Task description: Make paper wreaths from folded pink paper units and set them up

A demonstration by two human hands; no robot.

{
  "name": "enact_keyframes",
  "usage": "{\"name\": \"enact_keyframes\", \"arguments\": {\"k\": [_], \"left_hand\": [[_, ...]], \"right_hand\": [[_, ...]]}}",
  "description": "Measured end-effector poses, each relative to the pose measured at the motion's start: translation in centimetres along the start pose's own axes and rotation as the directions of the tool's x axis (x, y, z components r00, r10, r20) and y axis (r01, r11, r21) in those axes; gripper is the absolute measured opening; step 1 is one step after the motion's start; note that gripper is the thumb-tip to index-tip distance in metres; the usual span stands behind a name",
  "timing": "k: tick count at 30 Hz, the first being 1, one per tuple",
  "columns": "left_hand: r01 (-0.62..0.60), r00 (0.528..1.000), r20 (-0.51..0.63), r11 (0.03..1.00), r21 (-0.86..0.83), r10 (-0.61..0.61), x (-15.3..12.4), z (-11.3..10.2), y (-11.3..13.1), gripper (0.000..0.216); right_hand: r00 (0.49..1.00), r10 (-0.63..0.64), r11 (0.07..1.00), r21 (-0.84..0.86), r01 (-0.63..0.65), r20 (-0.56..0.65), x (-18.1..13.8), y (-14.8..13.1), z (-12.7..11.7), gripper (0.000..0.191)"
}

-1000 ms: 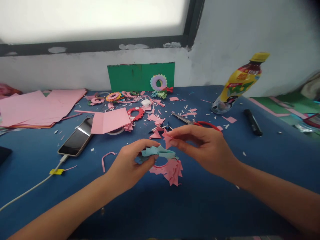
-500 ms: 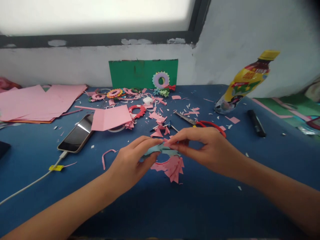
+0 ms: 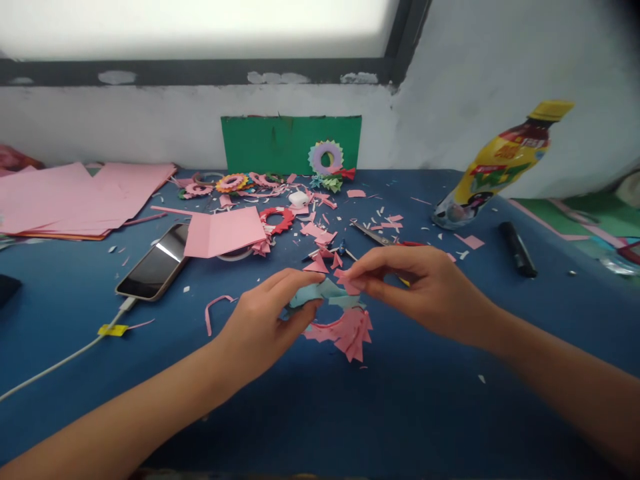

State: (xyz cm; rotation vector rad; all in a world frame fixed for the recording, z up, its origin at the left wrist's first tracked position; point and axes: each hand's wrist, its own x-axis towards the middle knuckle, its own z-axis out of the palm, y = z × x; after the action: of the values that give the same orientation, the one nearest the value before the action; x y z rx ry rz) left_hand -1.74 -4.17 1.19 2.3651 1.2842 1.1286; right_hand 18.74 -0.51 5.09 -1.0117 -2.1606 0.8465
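Between finger and thumb, my left hand point(image 3: 275, 310) grips the blue side of a paper ring point(image 3: 345, 328). Pointed pink folds line the ring's lower right part, and its middle is an open hole. A small pink paper piece point(image 3: 349, 283) is pinched in my right hand point(image 3: 425, 283), at the ring's upper edge; whether it is joined to the ring I cannot tell. Behind my right hand lie scissors point(image 3: 373, 235) with red handles, partly covered by it. Loose pink scraps point(image 3: 320, 235) lie just beyond both hands.
A phone point(image 3: 155, 263) on a white cable and folded pink paper point(image 3: 225, 231) lie left. Pink sheets point(image 3: 75, 197) are stacked farther left. Finished paper rings point(image 3: 233, 183) sit before a green board point(image 3: 270, 143). A tilted bottle point(image 3: 500, 167) and a black marker point(image 3: 517, 249) are right.
My right hand has drawn slightly right and up, so more of the pink piece shows. My left hand stays on the ring. The view has shifted a little.
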Motion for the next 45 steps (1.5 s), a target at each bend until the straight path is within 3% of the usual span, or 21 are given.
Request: {"name": "enact_keyframes", "arguments": {"k": [8, 15, 23, 33, 45], "left_hand": [[0.027, 1.0, -0.001, 1.0, 0.0, -0.027, -0.13, 0.12, -0.18, 0.025], [0.002, 1.0, 0.0, 1.0, -0.007, -0.002, -0.01, 0.06, -0.04, 0.025], [0.011, 1.0, -0.009, 1.0, 0.012, -0.011, -0.02, 0.09, -0.01, 0.024], [0.033, 0.999, -0.018, 0.999, 0.025, -0.033, -0.01, 0.08, 0.1, 0.023], [0.021, 0.999, -0.038, 1.0, 0.019, -0.02, -0.02, 0.17, 0.04, 0.025]], "right_hand": [[0.996, -0.033, 0.993, 0.113, 0.043, -0.083, 0.02, -0.02, 0.03, 0.009], [0.995, -0.05, 0.989, 0.133, 0.061, -0.086, 0.16, 0.22, 0.25, 0.01], [1.0, -0.017, 0.985, 0.171, 0.018, -0.005, 0.21, 0.33, 0.26, 0.013], [0.997, -0.049, 0.996, -0.069, 0.052, 0.051, 0.13, -0.3, 0.24, 0.013], [0.996, -0.038, 0.993, -0.108, 0.047, 0.084, 0.65, -0.25, -0.15, 0.012]]}}
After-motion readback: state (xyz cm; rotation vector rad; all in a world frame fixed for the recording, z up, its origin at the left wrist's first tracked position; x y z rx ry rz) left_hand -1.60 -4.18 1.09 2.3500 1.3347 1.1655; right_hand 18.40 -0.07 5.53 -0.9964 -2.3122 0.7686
